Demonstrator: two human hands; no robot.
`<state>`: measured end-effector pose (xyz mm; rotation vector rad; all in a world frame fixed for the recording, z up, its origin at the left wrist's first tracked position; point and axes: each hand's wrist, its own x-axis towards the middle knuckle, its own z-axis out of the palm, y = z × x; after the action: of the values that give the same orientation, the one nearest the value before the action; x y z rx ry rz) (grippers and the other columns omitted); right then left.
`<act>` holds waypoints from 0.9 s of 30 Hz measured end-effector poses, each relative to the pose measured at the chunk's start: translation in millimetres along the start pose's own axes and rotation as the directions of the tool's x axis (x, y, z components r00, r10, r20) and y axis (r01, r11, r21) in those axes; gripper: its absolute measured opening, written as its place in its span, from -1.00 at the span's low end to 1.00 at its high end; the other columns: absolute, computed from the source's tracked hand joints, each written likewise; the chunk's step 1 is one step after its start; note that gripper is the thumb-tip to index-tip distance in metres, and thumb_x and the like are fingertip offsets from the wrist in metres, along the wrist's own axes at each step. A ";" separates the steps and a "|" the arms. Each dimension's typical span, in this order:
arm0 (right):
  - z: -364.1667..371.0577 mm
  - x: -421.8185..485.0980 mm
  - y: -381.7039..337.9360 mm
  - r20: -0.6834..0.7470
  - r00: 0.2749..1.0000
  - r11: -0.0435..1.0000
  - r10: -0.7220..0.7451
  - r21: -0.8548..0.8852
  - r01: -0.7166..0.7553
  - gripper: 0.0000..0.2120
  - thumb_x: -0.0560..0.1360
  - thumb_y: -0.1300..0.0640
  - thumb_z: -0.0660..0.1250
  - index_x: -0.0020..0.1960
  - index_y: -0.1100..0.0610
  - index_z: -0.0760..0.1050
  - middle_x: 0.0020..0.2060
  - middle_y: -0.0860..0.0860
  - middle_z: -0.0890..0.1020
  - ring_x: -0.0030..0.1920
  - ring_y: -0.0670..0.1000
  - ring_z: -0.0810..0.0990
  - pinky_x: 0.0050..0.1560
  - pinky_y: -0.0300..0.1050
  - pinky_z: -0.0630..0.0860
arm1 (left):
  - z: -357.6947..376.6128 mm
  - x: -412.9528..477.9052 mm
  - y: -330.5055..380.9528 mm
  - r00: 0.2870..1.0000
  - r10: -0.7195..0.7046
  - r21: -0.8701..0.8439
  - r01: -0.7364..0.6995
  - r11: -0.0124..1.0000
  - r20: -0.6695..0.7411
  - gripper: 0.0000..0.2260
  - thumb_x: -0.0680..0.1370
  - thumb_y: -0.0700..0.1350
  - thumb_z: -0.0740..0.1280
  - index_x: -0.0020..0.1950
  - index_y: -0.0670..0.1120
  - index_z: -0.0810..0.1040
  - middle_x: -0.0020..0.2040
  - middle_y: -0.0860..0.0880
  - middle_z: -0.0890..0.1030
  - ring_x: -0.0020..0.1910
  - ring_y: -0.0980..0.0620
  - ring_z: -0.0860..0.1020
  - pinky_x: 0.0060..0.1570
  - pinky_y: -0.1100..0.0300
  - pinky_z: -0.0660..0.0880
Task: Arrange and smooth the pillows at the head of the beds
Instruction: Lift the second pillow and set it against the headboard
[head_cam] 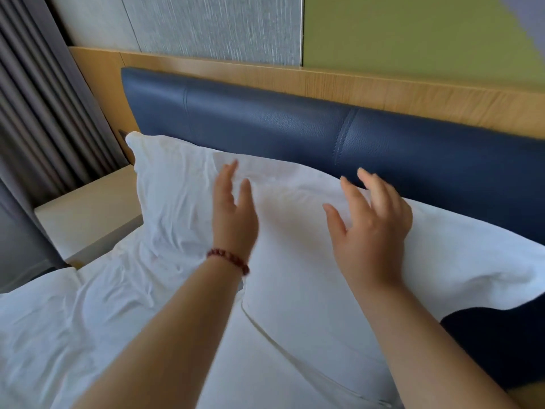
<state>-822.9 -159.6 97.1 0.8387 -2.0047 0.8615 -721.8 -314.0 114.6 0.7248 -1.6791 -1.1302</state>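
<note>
Two hands, left hand (234,215) & right hand (370,228), fingers spread, holding nothing, over soft, light pillow (295,246); grab corners beyond fingertips.

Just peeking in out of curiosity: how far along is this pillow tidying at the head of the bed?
Done: the plump white fabric pillow already leans against the padded navy leather headboard. In hand: the left hand and right hand, both open, are at its upper part, apparently patting it smooth. Still to do: creases on the pillow's left end and the rumpled white bedsheet beside it.
</note>
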 end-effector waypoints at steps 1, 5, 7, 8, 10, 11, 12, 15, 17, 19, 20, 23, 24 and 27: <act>-4.6 -8.1 1.6 0.037 0.999 0.999 -0.024 -0.023 0.025 -0.64 0.51 0.03 0.37 0.24 0.18 0.59 0.29 0.17 0.54 0.29 0.23 0.50 0.30 0.22 0.36 | 6.7 -19.9 -3.6 0.997 0.046 0.028 -0.048 0.998 0.057 -0.63 0.66 -0.14 0.21 0.47 0.00 0.37 0.50 -0.02 0.34 0.46 0.18 0.30 0.46 0.12 0.25; -22.3 -35.2 13.9 0.191 0.980 0.990 -0.051 -0.117 0.075 -0.63 0.49 0.00 0.33 0.23 0.14 0.60 0.30 0.18 0.54 0.33 0.21 0.48 0.45 0.20 0.20 | 30.7 -93.9 -22.8 0.951 0.092 0.259 -0.172 0.950 0.295 -0.54 0.63 0.02 0.21 0.54 0.07 0.25 0.60 0.05 0.09 0.55 0.22 0.02 0.53 0.17 0.03; -31.7 -45.3 21.6 0.252 0.966 0.987 -0.047 -0.139 0.084 -0.60 0.52 -0.02 0.27 0.29 0.13 0.56 0.31 0.17 0.54 0.34 0.20 0.47 0.47 0.18 0.18 | 34.6 -117.6 -28.7 0.936 0.069 0.354 -0.197 0.914 0.344 -0.52 0.65 0.05 0.18 0.56 0.14 0.16 0.61 0.13 -0.03 0.57 0.16 -0.14 0.52 0.19 -0.13; -36.1 -50.4 25.7 0.279 0.959 0.985 -0.046 -0.144 0.089 -0.58 0.54 -0.04 0.24 0.32 0.13 0.53 0.33 0.16 0.53 0.36 0.19 0.46 0.47 0.16 0.17 | 35.0 -127.0 -29.9 0.934 0.055 0.381 -0.198 0.903 0.354 -0.51 0.65 0.05 0.17 0.57 0.16 0.13 0.61 0.14 -0.07 0.57 0.16 -0.17 0.49 0.25 -0.18; -44.5 -60.8 32.8 0.312 0.949 0.985 -0.047 -0.145 0.097 -0.54 0.56 -0.06 0.21 0.38 0.13 0.48 0.39 0.16 0.48 0.39 0.19 0.42 0.46 0.13 0.19 | 33.6 -144.7 -25.4 0.928 0.031 0.398 -0.189 0.898 0.371 -0.50 0.65 0.05 0.16 0.57 0.17 0.09 0.61 0.16 -0.10 0.57 0.17 -0.19 0.41 0.40 -0.27; -48.7 -66.2 35.7 0.322 0.945 0.984 -0.050 -0.144 0.101 -0.53 0.57 -0.06 0.21 0.40 0.12 0.46 0.41 0.16 0.45 0.41 0.19 0.40 0.45 0.13 0.20 | 32.6 -152.6 -22.2 0.923 0.007 0.393 -0.171 0.904 0.386 -0.50 0.66 0.04 0.16 0.57 0.19 0.09 0.60 0.17 -0.10 0.57 0.17 -0.18 0.39 0.44 -0.27; -53.2 -72.0 38.2 0.329 0.943 0.985 -0.052 -0.141 0.104 -0.52 0.57 -0.06 0.22 0.42 0.12 0.43 0.43 0.15 0.42 0.44 0.19 0.37 0.46 0.12 0.19 | 31.1 -159.5 -19.2 0.916 -0.029 0.386 -0.140 0.912 0.401 -0.51 0.66 0.04 0.17 0.57 0.20 0.10 0.60 0.18 -0.09 0.57 0.17 -0.15 0.40 0.42 -0.24; -68.2 -93.7 45.8 0.344 0.937 0.984 -0.061 -0.135 0.113 -0.48 0.55 -0.03 0.25 0.48 0.09 0.36 0.50 0.15 0.31 0.51 0.19 0.25 0.49 0.12 0.10 | 22.3 -177.0 -15.3 0.881 -0.152 0.405 -0.049 0.913 0.448 -0.52 0.65 0.04 0.19 0.56 0.20 0.14 0.61 0.17 -0.02 0.56 0.11 0.01 0.51 0.16 0.04; -80.2 -111.1 50.6 0.371 0.927 0.985 -0.054 -0.131 0.110 -0.43 0.52 0.04 0.31 0.51 0.07 0.31 0.54 0.15 0.21 0.55 0.19 0.14 0.52 0.12 0.01 | 14.3 -191.0 -11.4 0.836 -0.248 0.419 0.024 0.908 0.489 -0.52 0.65 0.05 0.19 0.56 0.16 0.15 0.60 0.14 0.03 0.54 0.08 0.14 0.50 0.05 0.19; -95.3 -131.0 52.9 0.402 0.915 0.990 -0.025 -0.115 0.077 -0.35 0.47 0.11 0.37 0.53 0.06 0.28 0.56 0.15 0.14 0.56 0.20 0.06 0.52 0.16 0.02 | 5.7 -209.6 -8.6 0.789 -0.349 0.450 0.104 0.887 0.506 -0.54 0.65 0.05 0.19 0.55 0.10 0.20 0.57 0.10 0.15 0.49 0.09 0.26 0.46 0.06 0.27; -104.0 -141.9 53.6 0.429 0.903 0.993 0.005 -0.106 0.045 -0.32 0.46 0.12 0.38 0.54 0.06 0.26 0.57 0.15 0.12 0.56 0.21 0.04 0.51 0.18 0.08 | 0.6 -221.2 -7.3 0.771 -0.391 0.469 0.136 0.873 0.504 -0.55 0.65 0.06 0.19 0.54 0.08 0.23 0.55 0.08 0.22 0.46 0.10 0.31 0.44 0.09 0.30; -140.5 -175.5 52.8 0.577 0.797 0.984 0.178 -0.085 -0.158 -0.29 0.49 0.08 0.34 0.58 0.01 0.14 0.58 0.11 0.07 0.56 0.21 0.06 0.43 0.18 0.27 | -19.5 -265.7 -1.4 0.746 -0.462 0.485 0.214 0.848 0.480 -0.60 0.65 0.04 0.19 0.50 0.04 0.31 0.45 0.04 0.37 0.35 0.10 0.43 0.30 0.21 0.37; -154.2 -188.2 53.1 0.638 0.729 0.962 0.251 -0.080 -0.261 -0.31 0.52 0.05 0.32 0.58 -0.01 0.11 0.58 0.10 0.07 0.55 0.19 0.07 0.43 0.14 0.29 | -28.3 -282.8 0.6 0.738 -0.482 0.479 0.244 0.843 0.472 -0.61 0.65 0.03 0.19 0.48 0.04 0.34 0.41 0.03 0.43 0.30 0.10 0.46 0.23 0.24 0.38; -197.3 -231.7 56.0 0.744 0.508 0.816 0.434 -0.085 -0.572 -0.38 0.57 0.02 0.27 0.57 -0.02 0.13 0.55 0.06 0.16 0.50 0.13 0.19 0.39 0.03 0.29 | -60.4 -338.8 1.1 0.689 -0.549 0.491 0.311 0.814 0.474 -0.68 0.65 0.00 0.21 0.41 0.04 0.42 0.26 0.04 0.56 0.13 0.13 0.52 0.10 0.26 0.42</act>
<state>-679.1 87.1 -21.9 0.7609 -3.0564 1.1539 -539.9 -47.7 -5.7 1.1482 -2.3934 -1.5037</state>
